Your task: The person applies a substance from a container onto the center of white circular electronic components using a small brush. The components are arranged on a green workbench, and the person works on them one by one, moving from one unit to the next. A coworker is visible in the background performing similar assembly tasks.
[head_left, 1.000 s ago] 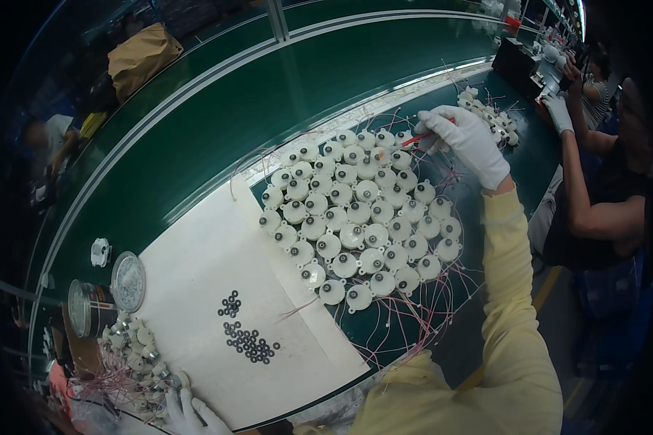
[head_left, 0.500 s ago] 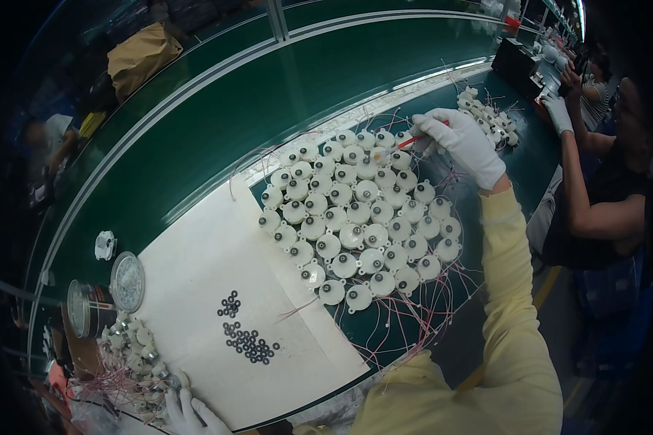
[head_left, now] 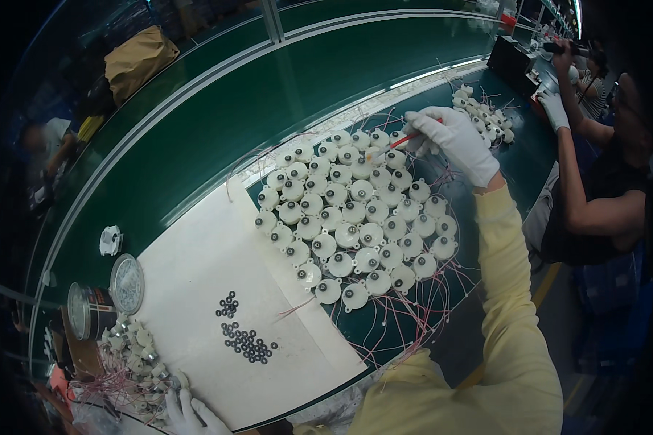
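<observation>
red-handled tool, pinched by my right hand, slants left of those fingers over white housings, probably so its tip reaches just one; my left hand's fingers lie apart beside heaped parts.

Motors are sitting right of a paper sheet; rings are lying on it, a can resting left.

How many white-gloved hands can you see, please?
3: the person's left hand beside the pile of white parts; right hand holding a red tool near round white parts; co-worker's hand at right. Others may be hidden.
</observation>
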Tool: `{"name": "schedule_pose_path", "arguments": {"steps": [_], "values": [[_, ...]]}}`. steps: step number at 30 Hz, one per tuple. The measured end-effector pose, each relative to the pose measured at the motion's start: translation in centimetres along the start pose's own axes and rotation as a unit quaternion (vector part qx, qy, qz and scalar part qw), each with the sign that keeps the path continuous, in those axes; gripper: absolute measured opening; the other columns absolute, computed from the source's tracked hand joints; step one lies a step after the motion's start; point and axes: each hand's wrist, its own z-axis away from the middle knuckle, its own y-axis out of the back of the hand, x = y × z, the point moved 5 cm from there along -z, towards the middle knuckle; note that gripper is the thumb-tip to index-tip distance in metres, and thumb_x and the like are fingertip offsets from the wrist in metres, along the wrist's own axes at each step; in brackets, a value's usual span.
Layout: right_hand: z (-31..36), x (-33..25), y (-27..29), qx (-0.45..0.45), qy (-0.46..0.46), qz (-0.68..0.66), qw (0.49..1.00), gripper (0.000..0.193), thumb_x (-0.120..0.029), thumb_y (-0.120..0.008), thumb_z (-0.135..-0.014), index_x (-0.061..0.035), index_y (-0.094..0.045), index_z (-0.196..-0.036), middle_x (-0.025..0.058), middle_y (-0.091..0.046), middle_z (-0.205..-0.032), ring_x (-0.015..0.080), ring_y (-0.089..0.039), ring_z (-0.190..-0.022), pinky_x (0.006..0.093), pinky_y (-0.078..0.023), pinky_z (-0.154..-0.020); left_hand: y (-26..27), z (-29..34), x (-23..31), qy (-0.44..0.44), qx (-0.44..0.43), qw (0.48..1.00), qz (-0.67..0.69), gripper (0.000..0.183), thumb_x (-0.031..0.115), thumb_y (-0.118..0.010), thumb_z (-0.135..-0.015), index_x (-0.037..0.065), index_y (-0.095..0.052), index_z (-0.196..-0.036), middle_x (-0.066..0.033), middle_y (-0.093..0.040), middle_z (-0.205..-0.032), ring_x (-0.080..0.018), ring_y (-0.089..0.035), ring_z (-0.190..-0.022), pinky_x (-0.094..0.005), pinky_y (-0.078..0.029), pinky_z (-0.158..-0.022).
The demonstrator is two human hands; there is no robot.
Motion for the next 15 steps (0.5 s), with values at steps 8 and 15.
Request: {"name": "schedule_pose_path", "arguments": {"steps": [8, 15], "values": [[-0.4, 0.7, 0.5, 0.015, 0.009, -0.014, 1.000, 0.034, -0.033, -0.058, -0.094, -0.0003, -0.067, -0.090, 0.0060, -0.067, -0.073, 0.0072, -0.060, -0.058, 0.0178, -0.040, -0.051, 0.5, -0.7, 1.3, -0.012, -0.023, 1.000, 0.006, 0.024, 0.004, -0.049, -0.092, -0.001, -0.066, -0.109, -0.0216, -0.063, -0.111, -0.0383, -0.058, -0.102, -0.0436, -0.046, -0.090], [0.2, 0.2, 2.0, 0.061, 0.009, -0.022, 0.998, 0.036, -0.037, -0.060, -0.092, -0.0017, -0.068, -0.091, 0.0042, -0.068, -0.072, 0.0066, -0.061, -0.057, 0.0181, -0.040, -0.050, 0.6, -0.2, 1.4, -0.009, -0.012, 1.000, 0.013, 0.028, 0.004, -0.049, -0.091, 0.001, -0.066, -0.113, -0.0217, -0.062, -0.112, -0.0373, -0.058, -0.103, -0.0419, -0.046, -0.088]]}}
